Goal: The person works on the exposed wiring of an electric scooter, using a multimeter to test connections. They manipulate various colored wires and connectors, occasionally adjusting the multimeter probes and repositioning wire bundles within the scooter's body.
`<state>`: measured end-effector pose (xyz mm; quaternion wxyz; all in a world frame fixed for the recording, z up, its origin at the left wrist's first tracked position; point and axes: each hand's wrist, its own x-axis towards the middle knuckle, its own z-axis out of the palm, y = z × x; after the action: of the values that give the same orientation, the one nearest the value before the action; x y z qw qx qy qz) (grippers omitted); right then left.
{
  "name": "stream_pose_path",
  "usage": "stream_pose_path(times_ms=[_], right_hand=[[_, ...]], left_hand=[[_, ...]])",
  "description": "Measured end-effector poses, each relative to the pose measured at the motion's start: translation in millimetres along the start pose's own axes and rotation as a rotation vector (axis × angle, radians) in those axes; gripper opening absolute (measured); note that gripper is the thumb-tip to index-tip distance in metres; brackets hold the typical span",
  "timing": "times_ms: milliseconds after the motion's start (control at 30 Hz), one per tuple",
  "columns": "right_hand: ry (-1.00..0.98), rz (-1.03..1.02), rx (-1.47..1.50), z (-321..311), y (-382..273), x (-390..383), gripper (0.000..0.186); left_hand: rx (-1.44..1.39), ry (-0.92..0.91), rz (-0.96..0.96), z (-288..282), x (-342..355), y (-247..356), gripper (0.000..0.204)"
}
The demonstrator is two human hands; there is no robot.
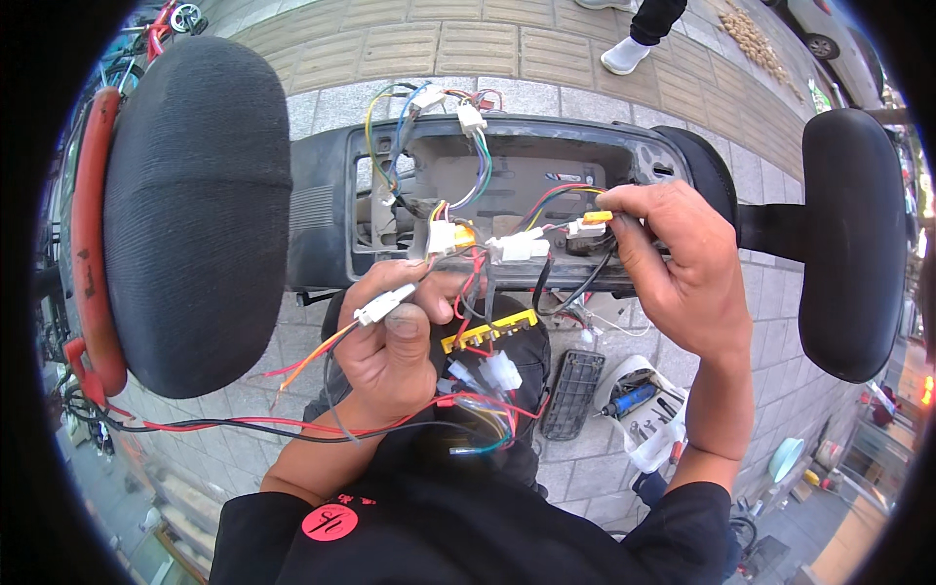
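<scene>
Head view: left grip closed around a white connector, right grip pinching a yellow-topped plug above the black casing.

- Left: black padded seat walls off that side, red bar along its outer edge.
- Right: black upright pad on its stem; open lane over paving between pad and right forearm, near side of stem.
- Centre: white connectors and wires span the gap between left hand and right hand; straight crossing blocked.
- Far: housing has a raised rim; hollow reachable from above, right of wire loops.
- Near: yellow strip, loose connectors between forearms; red-and-black cables cross left forearm.
</scene>
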<state>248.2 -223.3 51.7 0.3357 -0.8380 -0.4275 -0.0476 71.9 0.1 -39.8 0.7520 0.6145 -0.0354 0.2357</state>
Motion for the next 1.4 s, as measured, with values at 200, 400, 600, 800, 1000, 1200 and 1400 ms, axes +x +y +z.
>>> stream_pose_path(times_ms=[200, 400, 600, 800, 1000, 1200, 1400], right_hand=[[-0.203, -0.045, 0.090, -9, -16, -2, 0.030], [-0.200, 0.015, 0.030, 4, -37, -19, 0.035], [-0.227, -0.054, -0.068, 8, -49, -28, 0.028], [-0.214, -0.041, -0.090, 4, -59, -36, 0.031], [-0.266, -0.046, -0.152, 4, -60, -35, 0.036], [-0.056, 0.115, -0.112, 20, -63, -48, 0.069], [0.248, 0.365, 0.001, 2, -41, -71, 0.055]], left_hand=[[-0.088, 0.101, 0.043, 7, 1, 2, 0.039], [-0.110, 0.102, 0.020, 9, 3, 6, 0.038], [-0.181, 0.076, -0.131, 5, -3, 7, 0.038], [-0.163, 0.045, -0.231, 2, -2, 12, 0.038], [-0.323, -0.003, -0.205, 9, 4, 12, 0.037], [-0.281, -0.004, -0.186, 5, -2, 6, 0.037], [-0.210, -0.014, -0.146, 2, -4, 3, 0.035]])
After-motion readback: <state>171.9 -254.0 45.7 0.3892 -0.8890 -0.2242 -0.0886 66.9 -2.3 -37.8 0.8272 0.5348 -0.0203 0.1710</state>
